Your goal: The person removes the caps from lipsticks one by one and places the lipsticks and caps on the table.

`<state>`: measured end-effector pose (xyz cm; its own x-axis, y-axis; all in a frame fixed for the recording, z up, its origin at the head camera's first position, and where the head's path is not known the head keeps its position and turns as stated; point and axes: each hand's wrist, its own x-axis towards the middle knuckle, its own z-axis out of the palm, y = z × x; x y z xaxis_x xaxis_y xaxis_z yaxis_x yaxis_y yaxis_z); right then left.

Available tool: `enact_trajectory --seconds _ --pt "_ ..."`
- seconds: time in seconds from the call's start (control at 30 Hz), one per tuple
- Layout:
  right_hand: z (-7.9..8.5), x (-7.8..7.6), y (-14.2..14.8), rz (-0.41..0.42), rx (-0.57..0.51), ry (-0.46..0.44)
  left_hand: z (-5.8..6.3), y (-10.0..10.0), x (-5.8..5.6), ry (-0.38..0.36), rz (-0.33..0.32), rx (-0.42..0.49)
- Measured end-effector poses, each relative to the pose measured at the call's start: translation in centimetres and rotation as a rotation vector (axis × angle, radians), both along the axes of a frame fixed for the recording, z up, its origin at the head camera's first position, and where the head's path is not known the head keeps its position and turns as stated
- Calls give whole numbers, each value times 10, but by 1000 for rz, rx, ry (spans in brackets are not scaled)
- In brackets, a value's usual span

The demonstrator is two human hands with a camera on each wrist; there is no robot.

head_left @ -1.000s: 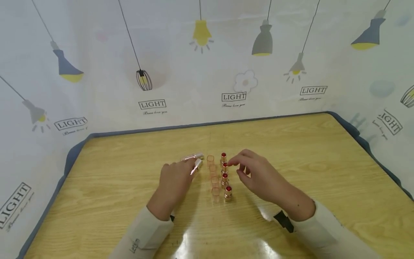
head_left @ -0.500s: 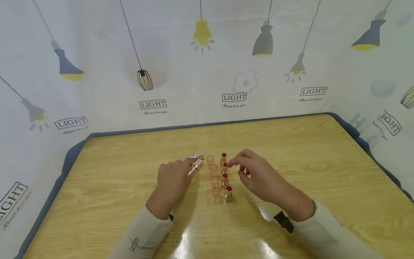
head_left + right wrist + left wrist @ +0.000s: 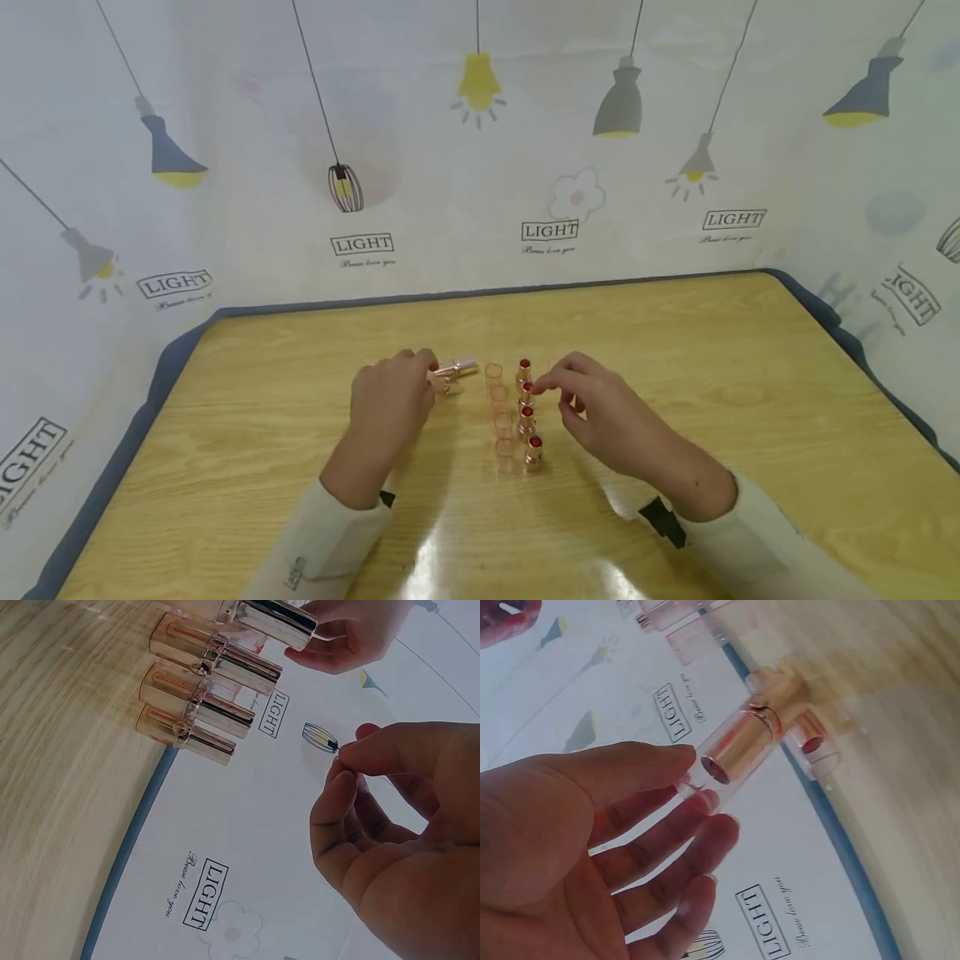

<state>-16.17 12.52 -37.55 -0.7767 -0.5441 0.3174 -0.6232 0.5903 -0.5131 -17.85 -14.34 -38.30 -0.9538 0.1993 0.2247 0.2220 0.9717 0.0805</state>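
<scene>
My left hand (image 3: 390, 396) pinches the clear cap end of a lipstick (image 3: 742, 746) between thumb and fingertips. This tube tilts over the table, its rose-gold base pointing away from the palm. A second capped lipstick (image 3: 463, 367) lies just behind it. To the right, several uncapped lipsticks (image 3: 527, 417) with red tips stand upright in a row. Beside them runs a row of clear pinkish caps (image 3: 501, 421). My right hand (image 3: 603, 412) hovers right of the red-tipped row, fingers loosely curled and holding nothing; its index fingertip appears close to one lipstick.
The wood-grain table (image 3: 675, 333) has a blue-grey edge along the back and sides. A white cloth (image 3: 420, 167) printed with lamps rises behind it. Both sleeves are pale, with a black strap (image 3: 663, 521) at the right wrist.
My left hand has drawn slightly back to the left, turning the near lipstick, whose silvery end now no longer points to the back right. My right hand stays almost still.
</scene>
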Motion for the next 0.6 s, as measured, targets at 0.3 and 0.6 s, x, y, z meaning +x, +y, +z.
enact_trajectory --seconds 0.3,0.6 --pt "3 4 -1 11 2 10 29 0 16 103 -45 185" --pt "9 9 2 29 -36 92 45 17 32 190 -277 459"
